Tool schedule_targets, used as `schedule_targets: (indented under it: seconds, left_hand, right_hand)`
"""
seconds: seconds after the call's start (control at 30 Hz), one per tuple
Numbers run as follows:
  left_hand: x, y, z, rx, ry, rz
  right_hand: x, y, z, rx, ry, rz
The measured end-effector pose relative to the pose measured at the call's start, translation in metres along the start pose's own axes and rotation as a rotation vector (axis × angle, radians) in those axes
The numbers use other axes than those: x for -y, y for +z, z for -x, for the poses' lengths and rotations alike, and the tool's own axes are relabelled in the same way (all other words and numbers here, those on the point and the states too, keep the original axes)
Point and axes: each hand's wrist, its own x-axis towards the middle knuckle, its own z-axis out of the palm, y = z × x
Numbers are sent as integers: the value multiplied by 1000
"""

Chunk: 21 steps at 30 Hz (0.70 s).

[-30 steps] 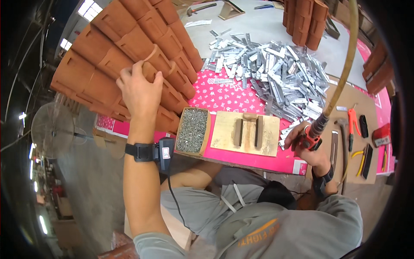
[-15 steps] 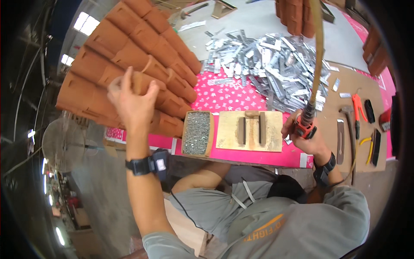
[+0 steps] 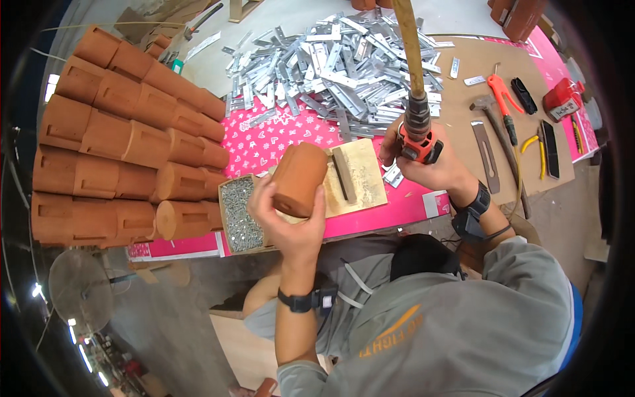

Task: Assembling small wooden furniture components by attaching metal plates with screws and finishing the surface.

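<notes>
My left hand [image 3: 294, 231] grips a reddish-brown cylinder [image 3: 301, 177], its fingers and thumb on either side of the near end. The cylinder is tilted over the left part of a pale wooden board [image 3: 370, 175] with a dark upright strip [image 3: 344, 173]; whether it touches the board I cannot tell. My right hand [image 3: 440, 165] is wrapped round a red and black power screwdriver [image 3: 417, 129] with a yellowish hose rising from it, just right of the board. Next to my left hand stands a box of screws [image 3: 239, 215].
Stacked reddish-brown cylinders [image 3: 106, 135] fill the left side. Beyond the board lies a heap of flat metal brackets [image 3: 340, 69] on a pink patterned sheet [image 3: 254, 142]. To the right are a hammer [image 3: 501, 129], an orange-handled tool [image 3: 503, 96], yellow-handled pliers [image 3: 531, 144] and a red bottle [image 3: 562, 99].
My left hand has come from the stack on the left to the wooden board, bringing a cylinder. My right hand still holds the screwdriver. The head view has shifted.
</notes>
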Motion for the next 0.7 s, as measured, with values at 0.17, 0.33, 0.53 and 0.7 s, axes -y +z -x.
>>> schedule_targets:
  seconds: [0.17,0.33,0.53,0.7]
  left_hand:
    - [26,32,27,144,400,-331]
    - [18,27,45,428,460,-235]
    - [12,14,9,429,142,-123]
    - [8,7,-28,775,-112,-84]
  right_hand:
    - [-1,-7,5,-54,-45,75]
    - [-5,-15,3,-111,-44,21]
    - [-12,-25,1,-117,-36,50]
    - [-9,-27,3,-125,-16,14]
